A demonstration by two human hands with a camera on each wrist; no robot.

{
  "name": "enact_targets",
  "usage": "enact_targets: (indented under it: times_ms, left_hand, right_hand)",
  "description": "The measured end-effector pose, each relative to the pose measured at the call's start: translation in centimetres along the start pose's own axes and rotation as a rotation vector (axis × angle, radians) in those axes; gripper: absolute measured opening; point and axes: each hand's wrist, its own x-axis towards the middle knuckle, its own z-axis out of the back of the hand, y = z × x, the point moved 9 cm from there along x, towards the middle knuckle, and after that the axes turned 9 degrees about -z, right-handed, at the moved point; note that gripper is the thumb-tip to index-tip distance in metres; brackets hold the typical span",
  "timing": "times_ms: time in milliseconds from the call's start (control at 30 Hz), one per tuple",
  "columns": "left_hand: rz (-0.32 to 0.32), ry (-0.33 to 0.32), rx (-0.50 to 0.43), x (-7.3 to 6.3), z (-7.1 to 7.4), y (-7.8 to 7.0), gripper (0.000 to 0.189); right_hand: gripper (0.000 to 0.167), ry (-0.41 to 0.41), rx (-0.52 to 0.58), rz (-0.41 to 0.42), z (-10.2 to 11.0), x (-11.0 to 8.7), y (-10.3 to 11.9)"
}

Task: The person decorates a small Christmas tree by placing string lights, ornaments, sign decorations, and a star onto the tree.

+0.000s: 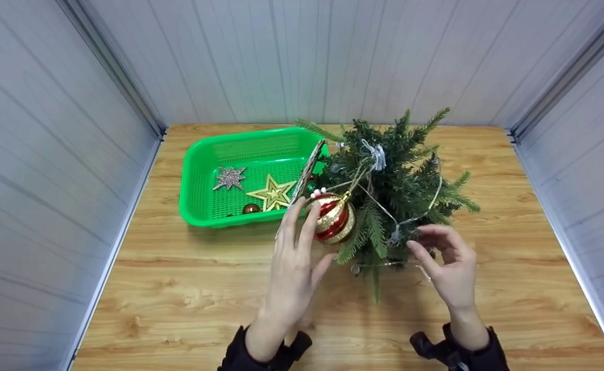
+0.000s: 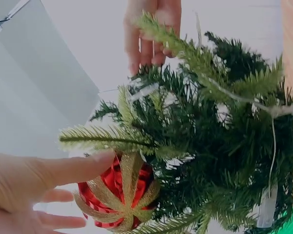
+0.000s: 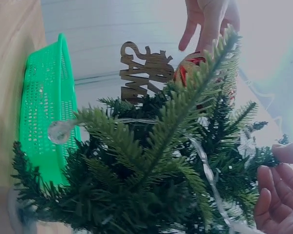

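Note:
A small artificial Christmas tree (image 1: 404,175) stands on the table, strung with a wire of lights (image 3: 205,165). On its left side hangs a red and gold striped bauble (image 1: 340,226). My left hand (image 1: 294,263) is at the bauble with fingers stretched out; in the left wrist view its thumb (image 2: 83,168) lies against or just before the ball. At the tree's right front, my right hand (image 1: 448,263) pinches a branch tip (image 3: 266,158) between thumb and fingers. A letter-shaped sign (image 3: 141,73) sticks out of the tree near the bauble.
Left of the tree stands a green plastic basket (image 1: 193,206), partly hidden by branches. Inside lie a gold star (image 1: 273,194), a pink glitter star (image 1: 229,178) and a brown ball (image 1: 251,208). Pale panel walls (image 1: 302,62) enclose the wooden table (image 1: 178,299) on three sides.

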Motion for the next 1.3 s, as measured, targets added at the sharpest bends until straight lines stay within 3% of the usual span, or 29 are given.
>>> enact_targets:
  times_ms: [100, 167, 267, 333, 433, 500, 600, 1000, 1300]
  left_hand:
    - [-0.085, -0.147, -0.007, -0.7, 1.1, -1.6, 0.071]
    - [-0.168, -0.230, -0.015, -1.1, 1.4, -2.8, 0.057]
    - [-0.249, -0.297, -0.006, -1.6, 1.2, -3.9, 0.038]
    - [-0.267, -0.316, -0.008, -1.8, 0.9, -4.0, 0.028]
    - [-0.269, -0.340, -0.028, -2.1, 0.5, -3.6, 0.020]
    - [-0.274, -0.363, -0.048, -2.2, 0.5, -3.3, 0.016]
    - [-0.270, -0.393, -0.070, -2.2, 0.8, -2.6, 0.015]
    - [-0.090, -0.407, -0.130, -1.9, 1.6, 2.9, 0.017]
    - [-0.074, -0.402, -0.143, -1.9, 1.5, 3.3, 0.018]
  right_hand:
    - [0.027, -0.021, -0.008, 0.054, 0.7, 0.2, 1.0]
    - [0.022, -0.110, -0.008, 0.105, 2.1, 0.6, 1.8]
    - [0.018, -0.286, -0.113, 0.149, 4.5, 1.6, 2.6]
    - [0.023, -0.332, -0.217, 0.127, 5.3, 2.5, 2.8]
    - [0.030, -0.276, -0.313, 0.099, 5.2, 3.4, 2.7]
    - [0.029, -0.231, -0.297, 0.104, 4.8, 3.5, 2.7]
    - [0.022, -0.225, -0.248, 0.136, 4.6, 3.2, 2.9]
    - [0.018, -0.199, -0.133, 0.256, 2.9, 0.6, 2.9]
    - [0.019, -0.207, -0.120, 0.236, 2.1, 0.5, 4.0]
